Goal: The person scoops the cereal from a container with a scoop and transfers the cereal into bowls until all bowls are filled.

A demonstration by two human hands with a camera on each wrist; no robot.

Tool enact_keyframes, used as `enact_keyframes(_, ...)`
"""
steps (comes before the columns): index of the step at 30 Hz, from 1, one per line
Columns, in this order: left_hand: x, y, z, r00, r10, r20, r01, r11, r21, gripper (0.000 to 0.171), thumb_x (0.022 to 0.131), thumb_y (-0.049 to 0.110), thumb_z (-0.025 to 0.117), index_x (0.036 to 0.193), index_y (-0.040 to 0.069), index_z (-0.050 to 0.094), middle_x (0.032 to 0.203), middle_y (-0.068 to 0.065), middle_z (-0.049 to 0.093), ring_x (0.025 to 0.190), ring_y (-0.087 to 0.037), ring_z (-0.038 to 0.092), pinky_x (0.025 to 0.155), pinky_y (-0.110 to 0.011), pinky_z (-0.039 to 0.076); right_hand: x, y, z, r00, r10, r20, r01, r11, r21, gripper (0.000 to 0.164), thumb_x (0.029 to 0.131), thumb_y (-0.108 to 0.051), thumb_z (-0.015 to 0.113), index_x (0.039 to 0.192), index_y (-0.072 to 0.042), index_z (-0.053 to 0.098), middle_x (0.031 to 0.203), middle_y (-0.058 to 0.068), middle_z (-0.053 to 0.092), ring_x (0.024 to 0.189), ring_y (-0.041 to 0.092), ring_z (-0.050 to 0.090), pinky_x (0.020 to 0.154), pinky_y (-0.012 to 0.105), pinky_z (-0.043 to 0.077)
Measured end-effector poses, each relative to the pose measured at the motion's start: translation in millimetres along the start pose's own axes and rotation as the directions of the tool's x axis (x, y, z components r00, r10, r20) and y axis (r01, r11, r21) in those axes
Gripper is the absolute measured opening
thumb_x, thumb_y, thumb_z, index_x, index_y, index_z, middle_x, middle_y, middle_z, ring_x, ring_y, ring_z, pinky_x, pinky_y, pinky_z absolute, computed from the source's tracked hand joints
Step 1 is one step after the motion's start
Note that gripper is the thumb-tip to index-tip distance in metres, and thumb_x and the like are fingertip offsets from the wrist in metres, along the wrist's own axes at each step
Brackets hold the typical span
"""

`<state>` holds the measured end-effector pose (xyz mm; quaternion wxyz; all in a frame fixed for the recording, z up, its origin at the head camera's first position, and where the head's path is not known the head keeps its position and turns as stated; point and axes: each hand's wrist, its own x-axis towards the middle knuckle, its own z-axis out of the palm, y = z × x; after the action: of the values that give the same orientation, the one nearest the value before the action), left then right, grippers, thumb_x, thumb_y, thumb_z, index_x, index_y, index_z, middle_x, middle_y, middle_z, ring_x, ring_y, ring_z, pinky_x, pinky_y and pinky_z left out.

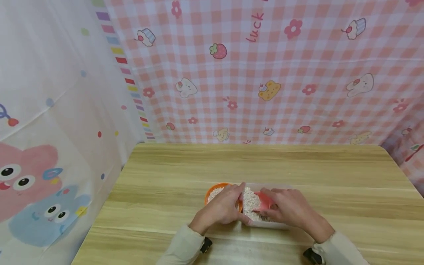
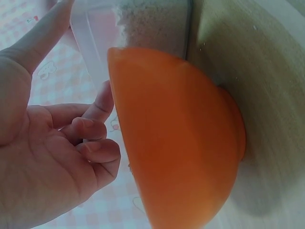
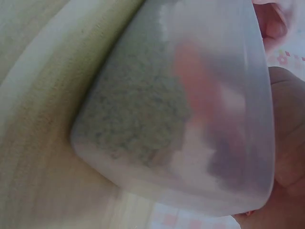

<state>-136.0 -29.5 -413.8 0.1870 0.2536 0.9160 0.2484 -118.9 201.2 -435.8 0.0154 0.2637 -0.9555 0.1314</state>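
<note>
A clear plastic container (image 1: 271,225) holds a pale heap of oat-like flakes (image 1: 251,200). My left hand (image 1: 222,204) spans the container's left end, thumb at the near corner and a finger at the far one. Its other fingers are curled beside an orange bowl (image 2: 176,138), which holds similar flakes and is partly covered by this hand in the head view. My right hand (image 1: 293,206) reaches into the container from the right and grips a red scoop (image 1: 265,201) dug into the flakes. Through the cloudy wall, the right wrist view shows the scoop (image 3: 198,83) blurred against the heap.
The bowl and container stand side by side on a wood-grain table (image 1: 185,165). Behind the table hangs a pink checked cloth (image 1: 251,110), and a white printed cloth (image 1: 76,110) hangs at the left. A few crumbs lie on the tabletop.
</note>
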Motion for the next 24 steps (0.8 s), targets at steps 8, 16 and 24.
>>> enact_keyframes(8, 0.1, -0.7, -1.5, 1.000, -0.002, 0.001, 0.002, 1.000, 0.002, 0.113, 0.069, 0.047, 0.087, 0.156, 0.006, 0.028, 0.096, 0.007, 0.055, 0.098, -0.009, 0.043, 0.082, -0.022, 0.041, 0.2, -1.1, 2.7, 1.000, 0.021, -0.021, -0.021, 1.000, -0.009, 0.056, 0.081, -0.050, 0.077, 0.123, -0.014, 0.066, 0.076, -0.012, 0.063, 0.057, -0.004, 0.050, 0.052, 0.024, 0.041)
enact_keyframes(16, 0.5, 0.9, -2.0, 1.000, -0.006, 0.002, 0.006, 1.000, 0.007, 0.112, 0.070, 0.047, 0.087, 0.155, 0.006, 0.029, 0.095, 0.008, 0.054, 0.098, -0.010, 0.044, 0.080, -0.022, 0.040, -2.8, 2.0, 4.2, 0.996, -0.011, -0.085, 0.009, 1.000, -0.014, 0.060, 0.080, -0.053, 0.077, 0.124, -0.014, 0.067, 0.080, -0.012, 0.065, 0.057, -0.007, 0.049, 0.053, 0.022, 0.040)
enact_keyframes(24, 0.4, 0.7, -1.7, 1.000, -0.004, -0.003, 0.004, 1.000, 0.030, 0.112, 0.069, 0.049, 0.087, 0.155, 0.006, 0.029, 0.093, 0.009, 0.053, 0.101, -0.010, 0.043, 0.081, -0.021, 0.040, -4.9, 3.7, 3.5, 0.990, -0.046, -0.131, 0.042, 0.999, -0.031, 0.059, 0.078, -0.053, 0.078, 0.123, -0.015, 0.069, 0.079, -0.012, 0.066, 0.055, -0.008, 0.043, 0.051, 0.019, 0.036)
